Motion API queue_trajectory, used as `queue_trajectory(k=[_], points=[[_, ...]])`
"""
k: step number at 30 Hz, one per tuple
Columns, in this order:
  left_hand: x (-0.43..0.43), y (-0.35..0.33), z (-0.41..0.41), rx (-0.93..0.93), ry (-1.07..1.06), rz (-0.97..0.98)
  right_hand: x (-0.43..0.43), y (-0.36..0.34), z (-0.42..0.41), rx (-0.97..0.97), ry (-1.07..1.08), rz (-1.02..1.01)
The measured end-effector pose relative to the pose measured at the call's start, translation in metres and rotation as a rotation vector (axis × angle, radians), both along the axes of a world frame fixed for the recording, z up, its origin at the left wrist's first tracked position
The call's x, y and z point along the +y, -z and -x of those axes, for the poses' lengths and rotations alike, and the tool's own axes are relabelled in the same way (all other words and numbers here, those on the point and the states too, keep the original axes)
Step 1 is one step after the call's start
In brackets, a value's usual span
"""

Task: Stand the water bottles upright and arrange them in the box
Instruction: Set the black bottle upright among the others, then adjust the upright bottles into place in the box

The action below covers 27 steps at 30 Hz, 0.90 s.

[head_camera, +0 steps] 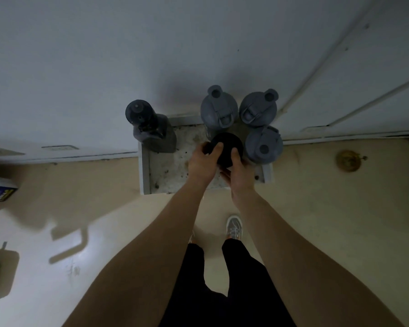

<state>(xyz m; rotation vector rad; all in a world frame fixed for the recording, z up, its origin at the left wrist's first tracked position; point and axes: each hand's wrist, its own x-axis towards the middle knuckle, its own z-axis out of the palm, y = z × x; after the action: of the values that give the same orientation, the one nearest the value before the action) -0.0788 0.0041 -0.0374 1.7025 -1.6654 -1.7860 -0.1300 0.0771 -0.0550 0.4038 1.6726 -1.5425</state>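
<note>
both the left hand (202, 161) and right hand (239, 178) grasp the black bottle (227, 147) over the box (145, 171), near three upright grey bottles (257, 108). lower it vertically into the adjacent gap; release only once seated.

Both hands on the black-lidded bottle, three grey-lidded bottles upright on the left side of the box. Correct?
Not quite. In the head view the three grey-lidded bottles stand on the right side of the box. Both the left hand and right hand do hold the black-lidded bottle.
</note>
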Motion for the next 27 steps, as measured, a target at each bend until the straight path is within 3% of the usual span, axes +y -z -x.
queue_trajectory(k=[6,11,16,20,23,27], points=[[0.000,-0.007,-0.011,0.003,-0.026,-0.055,0.010,-0.010,-0.016,-0.060,-0.042,-0.083],[-0.009,-0.007,-0.062,-0.051,-0.093,-0.034,0.006,-0.029,-0.049,0.008,-0.337,-0.177],[-0.046,-0.018,-0.113,-0.078,-0.381,-0.013,-0.047,-0.069,-0.057,0.403,-0.743,-0.151],[-0.085,-0.030,-0.116,0.058,-0.465,-0.081,-0.112,-0.089,-0.050,0.781,-0.920,-0.125],[-0.102,-0.039,-0.103,0.175,-0.419,-0.140,-0.146,-0.090,-0.048,0.823,-1.006,-0.138],[-0.105,-0.032,-0.097,0.085,-0.252,0.004,-0.160,-0.090,-0.040,0.881,-1.035,-0.130]])
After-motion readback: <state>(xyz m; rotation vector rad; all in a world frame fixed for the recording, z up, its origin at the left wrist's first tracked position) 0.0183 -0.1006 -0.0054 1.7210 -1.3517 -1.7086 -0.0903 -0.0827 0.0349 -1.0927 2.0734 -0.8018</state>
